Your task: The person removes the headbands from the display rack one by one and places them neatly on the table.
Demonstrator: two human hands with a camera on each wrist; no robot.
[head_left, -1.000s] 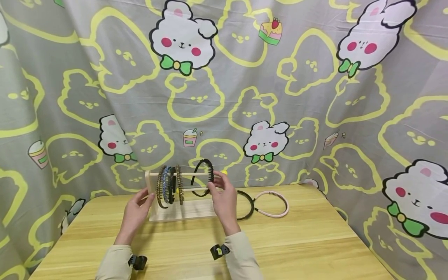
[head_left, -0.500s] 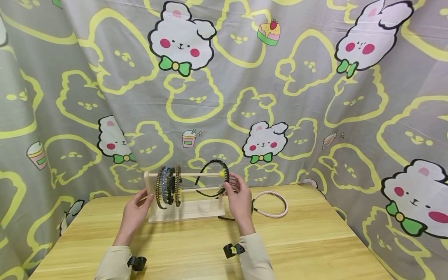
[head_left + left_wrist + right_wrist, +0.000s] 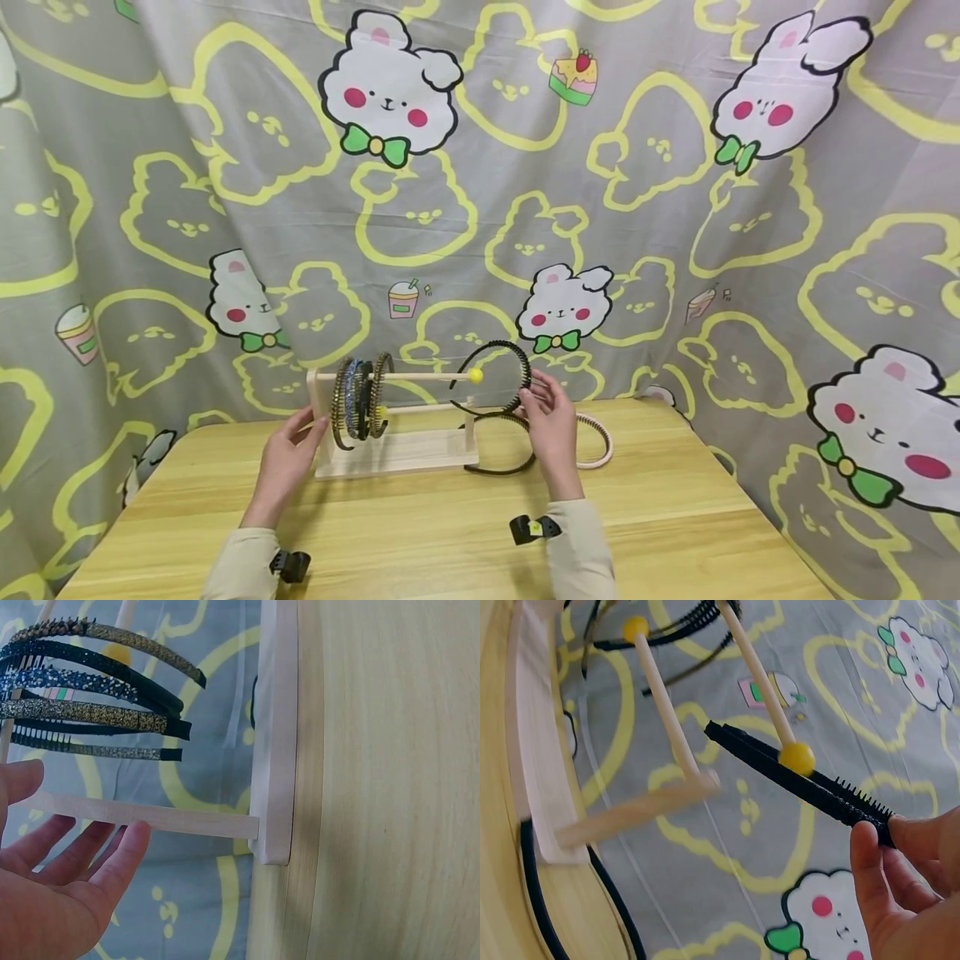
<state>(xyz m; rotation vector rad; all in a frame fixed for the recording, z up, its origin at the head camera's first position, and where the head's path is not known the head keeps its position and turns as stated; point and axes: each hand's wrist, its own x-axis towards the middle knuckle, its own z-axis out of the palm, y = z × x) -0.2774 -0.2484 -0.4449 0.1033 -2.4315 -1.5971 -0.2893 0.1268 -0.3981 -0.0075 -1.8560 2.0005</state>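
A wooden headband stand (image 3: 405, 462) rests on the table with several glittery and dark headbands (image 3: 90, 712) hung at its left. My left hand (image 3: 288, 450) holds the stand's left upright (image 3: 172, 819), thumb on one side and fingers on the other in the left wrist view. My right hand (image 3: 555, 437) pinches a black toothed headband (image 3: 787, 778) between thumb and fingers at the middle of its curve. That headband is raised at the right end of the upper rod, its open ends pointing left. The rod's yellow ball tip (image 3: 476, 376) overlaps the headband's opening in the head view.
On the table (image 3: 420, 533), a second black headband (image 3: 498, 472) lies by the stand's right end. A pink headband (image 3: 609, 442) lies farther right, partly hidden by my right hand. A patterned curtain (image 3: 420, 208) hangs behind and at both sides.
My right hand has drawn the black headband rightward along the upper rod to beyond its yellow tip. The left hand stays at the upright, and the other hung headbands keep roughly their places.
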